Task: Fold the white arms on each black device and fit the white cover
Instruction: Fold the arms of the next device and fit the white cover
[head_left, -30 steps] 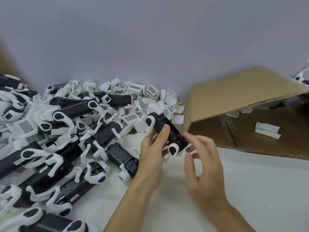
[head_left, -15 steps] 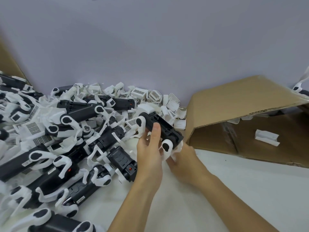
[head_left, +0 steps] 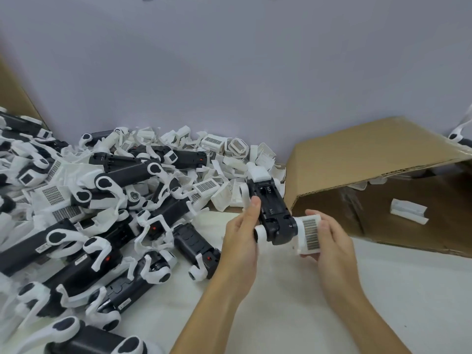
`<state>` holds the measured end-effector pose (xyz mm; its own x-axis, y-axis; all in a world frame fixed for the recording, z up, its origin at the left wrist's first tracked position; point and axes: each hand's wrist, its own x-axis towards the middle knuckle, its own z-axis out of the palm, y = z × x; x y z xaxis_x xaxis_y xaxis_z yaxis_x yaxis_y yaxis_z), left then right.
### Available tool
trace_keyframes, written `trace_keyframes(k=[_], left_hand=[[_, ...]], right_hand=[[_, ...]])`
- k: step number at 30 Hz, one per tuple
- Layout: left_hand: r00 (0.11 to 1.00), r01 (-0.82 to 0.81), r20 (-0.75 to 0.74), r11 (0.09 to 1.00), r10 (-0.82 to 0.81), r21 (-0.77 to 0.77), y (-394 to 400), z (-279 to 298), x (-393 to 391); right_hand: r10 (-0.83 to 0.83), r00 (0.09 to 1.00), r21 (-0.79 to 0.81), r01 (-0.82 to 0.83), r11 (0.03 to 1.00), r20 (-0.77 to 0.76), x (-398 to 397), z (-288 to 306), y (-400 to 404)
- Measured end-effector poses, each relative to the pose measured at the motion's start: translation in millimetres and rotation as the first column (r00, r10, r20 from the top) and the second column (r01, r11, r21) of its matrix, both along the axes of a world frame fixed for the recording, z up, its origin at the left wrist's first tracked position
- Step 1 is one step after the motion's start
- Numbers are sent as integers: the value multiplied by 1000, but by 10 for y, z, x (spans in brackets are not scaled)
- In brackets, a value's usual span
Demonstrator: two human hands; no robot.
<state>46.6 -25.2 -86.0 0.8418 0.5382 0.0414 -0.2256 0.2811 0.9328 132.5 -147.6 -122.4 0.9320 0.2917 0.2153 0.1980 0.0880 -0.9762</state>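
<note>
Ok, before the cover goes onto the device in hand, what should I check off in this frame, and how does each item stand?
1. Left hand grips the black device firmly: ok, fingers wrap its side.
2. Right hand holds the white cover: ok, its grille faces up.
3. Cover sits at the device's near end: ok, beside it, not yet pushed on.
4. White arms folded against the body: cannot tell for all; the near left one looks tucked in, the rest are partly hidden.
5. Cover turned the right way round: cannot tell.
6. Cardboard box clear of the hands: ok, it lies behind them.
</note>
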Motion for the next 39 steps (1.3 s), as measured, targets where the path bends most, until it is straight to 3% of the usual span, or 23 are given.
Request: trace_keyframes(k=[3, 9, 16, 25, 30, 34, 39], left_hand=[[998, -17, -54, 997, 21, 70, 16, -55, 16], [998, -17, -64, 980, 30, 200, -11, -107, 15], [999, 32, -18, 961, -28, 275, -62, -125, 40], [990, 134, 9, 958, -141, 255, -137, -130, 50], [996, 90, -5, 949, -93, 302, -166, -139, 76], [999, 43, 0, 955, -45, 294, -143, -107, 60], [995, 101, -17, 957, -100, 271, -124, -84, 44]], right_hand=[[66, 993, 122, -53, 991, -102, -5, 18, -56], [-85, 992, 2, 86, 996, 97, -64, 31, -6], [-62, 906, -50, 91, 995, 419, -182, 116, 73], [43, 842, -170, 58, 984, 538, -197, 95, 134], [79, 840, -246, 66, 967, 536, -175, 77, 130], [180, 864, -163, -115, 980, 471, -189, 88, 92], [287, 947, 57, -297, 953, 143, -181, 112, 108]])
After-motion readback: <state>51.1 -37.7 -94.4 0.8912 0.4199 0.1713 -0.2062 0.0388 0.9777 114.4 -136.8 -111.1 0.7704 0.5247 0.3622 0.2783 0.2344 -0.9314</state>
